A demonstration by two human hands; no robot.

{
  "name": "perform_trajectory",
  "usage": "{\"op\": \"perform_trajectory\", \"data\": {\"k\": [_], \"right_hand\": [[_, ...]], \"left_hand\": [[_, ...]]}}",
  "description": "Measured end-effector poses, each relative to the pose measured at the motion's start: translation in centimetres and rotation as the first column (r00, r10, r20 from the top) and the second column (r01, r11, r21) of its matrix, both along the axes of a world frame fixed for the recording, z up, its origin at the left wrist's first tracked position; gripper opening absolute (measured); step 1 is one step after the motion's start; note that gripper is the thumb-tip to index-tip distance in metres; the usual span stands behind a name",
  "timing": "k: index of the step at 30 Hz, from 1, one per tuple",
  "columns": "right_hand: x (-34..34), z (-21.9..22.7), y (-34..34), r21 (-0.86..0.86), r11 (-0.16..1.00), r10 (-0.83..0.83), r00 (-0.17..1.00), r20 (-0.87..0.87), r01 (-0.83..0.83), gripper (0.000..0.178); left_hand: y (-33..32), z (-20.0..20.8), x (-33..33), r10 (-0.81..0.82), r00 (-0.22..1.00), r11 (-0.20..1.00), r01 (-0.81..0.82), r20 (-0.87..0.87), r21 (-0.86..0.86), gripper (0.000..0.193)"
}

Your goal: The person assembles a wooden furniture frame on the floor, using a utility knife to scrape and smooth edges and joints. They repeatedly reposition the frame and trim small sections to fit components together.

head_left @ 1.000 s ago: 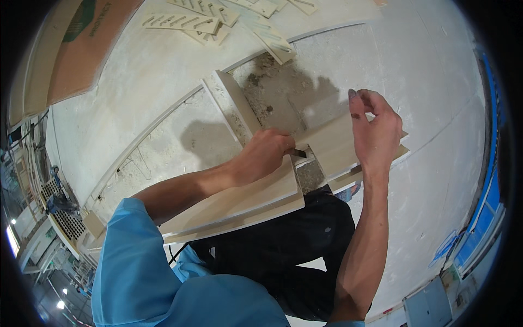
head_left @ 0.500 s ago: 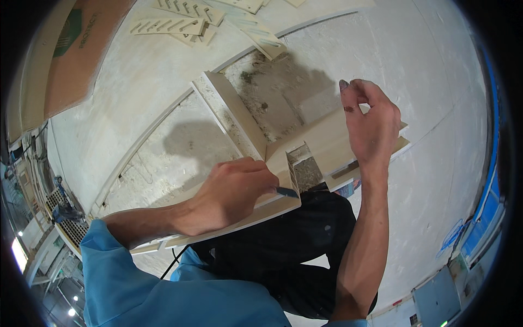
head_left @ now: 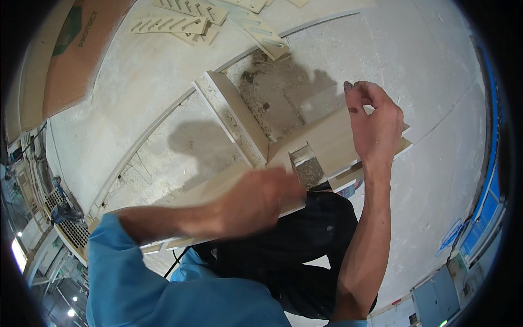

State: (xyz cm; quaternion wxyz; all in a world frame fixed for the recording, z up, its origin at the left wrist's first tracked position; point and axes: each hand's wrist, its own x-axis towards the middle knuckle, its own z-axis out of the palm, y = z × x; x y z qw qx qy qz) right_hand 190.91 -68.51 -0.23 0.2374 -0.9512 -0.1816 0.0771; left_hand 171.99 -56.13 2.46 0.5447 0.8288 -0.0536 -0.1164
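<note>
My left hand (head_left: pixel 256 201) is closed and smeared by motion, over the near side of a pale cream board assembly. Whatever it holds is lost in the blur. My right hand (head_left: pixel 377 122) is raised above the right end of the assembly, thumb and fingers curled together; anything between the tips is too small to make out. Its fingertips are greyish, with a dark spot on the skin. The assembly has a long board (head_left: pixel 332 136) across my lap, a rectangular cut-out (head_left: pixel 308 166) near the middle, and a channel-like crosspiece (head_left: pixel 234 111) running away from me.
Several cream slotted boards (head_left: pixel 169 24) lie at the far side. A brown cardboard box (head_left: pixel 73 60) stands at the far left. The pale floor (head_left: pixel 436 109) has dirty patches beyond the assembly. A blue cable (head_left: pixel 451 234) hangs at the right, and my dark trousers (head_left: pixel 283 245) are under the assembly.
My left hand has moved right along the board, and the dark flat blade-like piece seen in it before no longer shows. My right hand has hardly moved.
</note>
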Motion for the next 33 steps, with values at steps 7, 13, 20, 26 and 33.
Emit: {"op": "perform_trajectory", "data": {"k": [7,13,20,26,33], "right_hand": [[0.1,-0.2,-0.1,0.010,1.000,0.010,1.000,0.016,-0.010,0.027],[0.1,-0.3,-0.1,0.000,1.000,-0.017,1.000,0.000,0.017,0.026],[0.2,-0.6,-0.4,0.063,0.997,0.035,0.999,0.038,-0.037,0.030],[0.1,-0.9,-0.5,0.125,0.991,0.030,0.997,0.070,-0.038,0.028],[0.1,-0.7,-0.5,0.133,0.991,0.014,0.999,0.033,-0.018,0.025]], "left_hand": [[1.3,-4.6,2.2,0.152,0.987,0.971,-0.158,0.044,0.182,0.022],[0.6,-13.8,2.0,-0.028,0.997,0.961,0.007,0.070,0.276,0.022],[1.4,-6.2,2.7,-0.066,0.997,0.985,0.058,0.043,0.163,0.023],[2.9,-3.1,4.0,-0.101,0.989,0.981,0.080,0.113,0.175,0.021],[2.2,-12.3,3.5,-0.183,0.981,0.964,0.167,0.060,0.207,0.012]]}}
